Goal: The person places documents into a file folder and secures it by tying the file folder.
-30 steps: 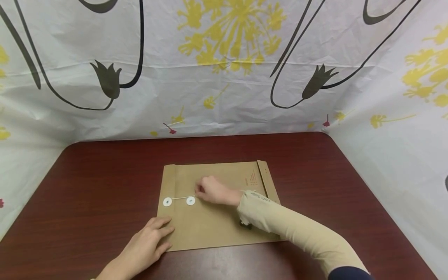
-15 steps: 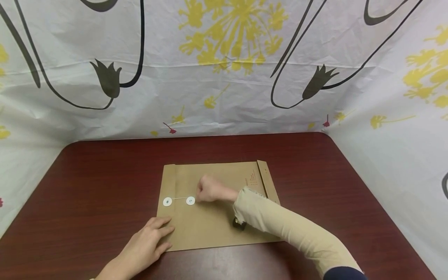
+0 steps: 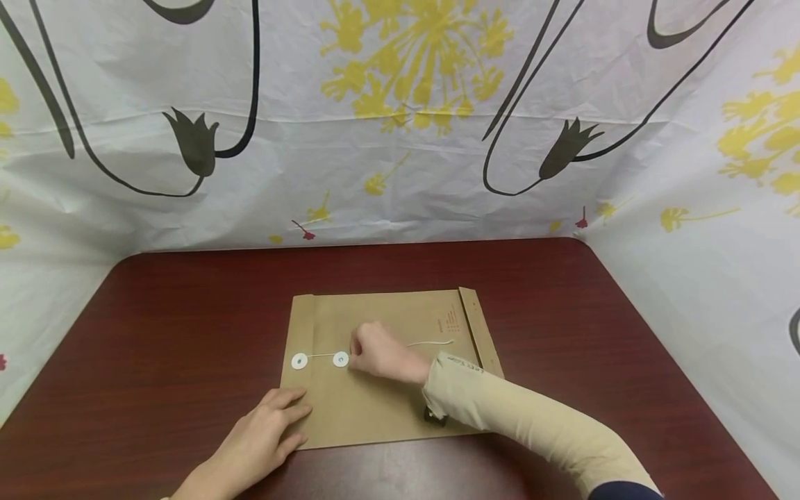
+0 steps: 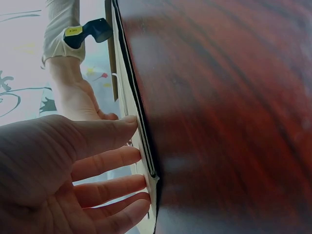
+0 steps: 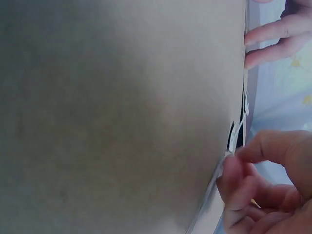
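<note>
A brown paper document envelope (image 3: pixel 375 417) lies flat on the table. On its left part are two white round buttons, a left button (image 3: pixel 299 361) and a right button (image 3: pixel 340 359), with a thin white string (image 3: pixel 321 355) stretched between them. My right hand (image 3: pixel 384 354) is just right of the right button, thumb and fingertips pinching the string; the string's loose end shows beyond the hand. My left hand (image 3: pixel 259 434) rests with extended fingers on the envelope's near left edge. In the left wrist view, its fingertips (image 4: pixel 129 155) touch that edge.
A raised flap (image 3: pixel 480 330) runs along the envelope's right side. The dark red table (image 3: pixel 187 333) extends around it, and a white patterned cloth (image 3: pixel 387 208) hangs at the back and sides. A black wrist device (image 3: pixel 435 416) sits under the beige right sleeve (image 3: pixel 500 392).
My right hand has turned beside the right button and shifted slightly nearer to me. The string between the buttons now ends at the right button, and its loose end shows. The left hand stays put.
</note>
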`<state>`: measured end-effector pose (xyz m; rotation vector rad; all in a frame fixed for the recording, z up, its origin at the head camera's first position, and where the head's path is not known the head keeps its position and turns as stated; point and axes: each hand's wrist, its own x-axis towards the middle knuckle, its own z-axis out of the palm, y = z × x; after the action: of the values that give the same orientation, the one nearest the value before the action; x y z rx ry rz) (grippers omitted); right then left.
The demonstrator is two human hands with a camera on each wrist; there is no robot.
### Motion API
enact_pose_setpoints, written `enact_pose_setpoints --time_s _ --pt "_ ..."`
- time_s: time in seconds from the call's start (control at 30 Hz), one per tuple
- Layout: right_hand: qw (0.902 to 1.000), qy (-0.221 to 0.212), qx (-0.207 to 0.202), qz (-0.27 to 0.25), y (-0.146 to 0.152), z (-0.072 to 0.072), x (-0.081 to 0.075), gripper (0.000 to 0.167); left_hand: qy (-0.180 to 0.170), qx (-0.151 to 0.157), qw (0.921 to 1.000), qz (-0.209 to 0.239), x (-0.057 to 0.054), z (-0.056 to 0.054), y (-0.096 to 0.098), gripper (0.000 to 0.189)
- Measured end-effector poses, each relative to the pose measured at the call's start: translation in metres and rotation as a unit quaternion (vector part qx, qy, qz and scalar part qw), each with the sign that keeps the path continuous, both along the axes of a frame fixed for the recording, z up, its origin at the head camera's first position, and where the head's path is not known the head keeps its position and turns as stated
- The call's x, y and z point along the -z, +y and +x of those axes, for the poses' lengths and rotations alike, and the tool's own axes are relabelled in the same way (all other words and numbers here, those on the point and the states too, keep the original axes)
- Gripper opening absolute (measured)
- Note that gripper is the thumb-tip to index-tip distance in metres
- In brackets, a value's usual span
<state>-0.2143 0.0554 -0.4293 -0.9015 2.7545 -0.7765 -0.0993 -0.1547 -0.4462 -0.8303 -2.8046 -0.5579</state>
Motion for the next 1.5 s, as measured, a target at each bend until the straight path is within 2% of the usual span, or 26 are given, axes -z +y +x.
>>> enact_pose_setpoints --time_s 0.1,0.2,0.3,0.37,0.47,0.57,0.6,0.77,0.97,1.13,1.23,1.37,1.5 --pt "0.9985 -0.045 0.003 -0.032 0.002 0.002 0.001 0.02 -0.003 0.0 1.0 0.0 0.0 0.0 0.0 0.033" --pt "0.9925 -0.104 0.016 -0.062 0.004 0.003 0.005 0.019 -0.006 0.0 1.0 0.0 0.001 0.0 0.001 0.033" --pt "0.9891 -0.125 0.031 -0.072 0.007 0.004 0.007 0.018 -0.006 0.0 1.0 -0.001 0.001 0.0 0.001 0.033" --pt "0.9916 -0.109 0.034 -0.062 0.008 0.006 0.006 0.016 -0.007 -0.001 1.0 -0.002 0.0 0.0 0.001 0.033" --pt "0.9988 -0.045 0.011 -0.016 0.008 0.01 0.003 0.018 -0.008 -0.002 1.0 -0.004 0.001 0.0 0.001 0.033" --pt "0.9995 0.004 -0.01 0.031 0.007 0.014 0.0 0.025 -0.011 -0.002 0.9999 -0.006 0.0 -0.001 0.001 0.033" --pt "0.9991 0.008 -0.014 0.039 0.006 0.015 0.0 0.028 -0.012 -0.001 0.9999 -0.006 0.0 -0.001 0.001 0.033" --pt "0.999 0.001 -0.013 0.042 0.004 0.019 -0.003 0.035 -0.013 0.0 0.9999 -0.005 -0.001 -0.002 0.001 0.034" --pt "1.0 -0.003 -0.005 -0.002 0.004 0.022 -0.002 0.024 -0.011 -0.001 0.9999 -0.007 0.0 -0.001 0.001 0.033" --pt "0.9954 -0.074 0.021 -0.057 0.001 0.024 0.001 0.018 -0.004 0.002 1.0 -0.006 0.0 -0.001 0.0 0.033" --pt "0.9925 -0.096 0.033 -0.069 0.001 0.027 0.002 0.012 -0.001 0.003 1.0 -0.005 0.0 -0.001 0.0 0.033" --pt "0.9972 -0.048 0.044 -0.036 0.005 0.029 0.002 0.008 0.003 0.001 1.0 -0.004 0.001 -0.001 0.0 0.033" --pt "0.9994 0.023 0.013 0.021 0.009 0.033 0.0 0.012 0.005 -0.002 1.0 -0.003 0.001 0.0 0.0 0.034"
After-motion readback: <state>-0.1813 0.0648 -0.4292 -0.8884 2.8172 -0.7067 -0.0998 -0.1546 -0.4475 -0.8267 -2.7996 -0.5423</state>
